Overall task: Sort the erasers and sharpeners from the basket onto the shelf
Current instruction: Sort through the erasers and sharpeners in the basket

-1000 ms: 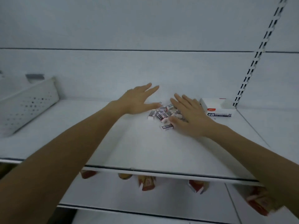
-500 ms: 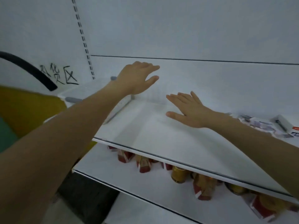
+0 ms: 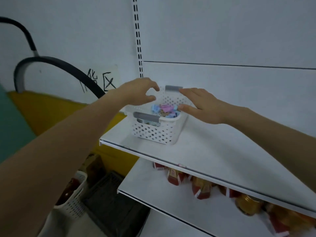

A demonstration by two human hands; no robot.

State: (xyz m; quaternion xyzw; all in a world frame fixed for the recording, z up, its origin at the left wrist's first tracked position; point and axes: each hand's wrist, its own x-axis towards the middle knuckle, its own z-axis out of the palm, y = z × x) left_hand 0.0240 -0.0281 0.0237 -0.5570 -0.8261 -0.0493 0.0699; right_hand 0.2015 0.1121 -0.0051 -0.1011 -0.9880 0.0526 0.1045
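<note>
**Reach to the basket, head view.** The step in hand is judged to be fetching the next items. Both hands are at the white perforated basket point(image 3: 153, 134), which stands on the shelf point(image 3: 222, 151) near its left end, close to the front edge, with a grey handle point(image 3: 173, 88) at each end. The left hand point(image 3: 138, 93) hovers over the basket's far-left rim with its grip apart: the fingers are arched, the thumb lies below them with a clear gap between, and nothing is held. The right hand point(image 3: 203, 106) is at the right rim with its fingers nearly straight, its grip likewise apart and empty. Whether its thumb touches the rim cannot be told. Inside the basket, below the rim, lies a loose heap of small pieces point(image 3: 164, 108), pale blue, pink and a few darker. Blur prevents telling erasers from sharpeners. The next move probably calls for one hand to steady the light basket while the other dips in, pinches pieces of one kind and carries them rightward along the shelf. Pieces this small and jumbled will likely need fingertip picking rather than a scoop if the kinds are to stay separate.
</note>
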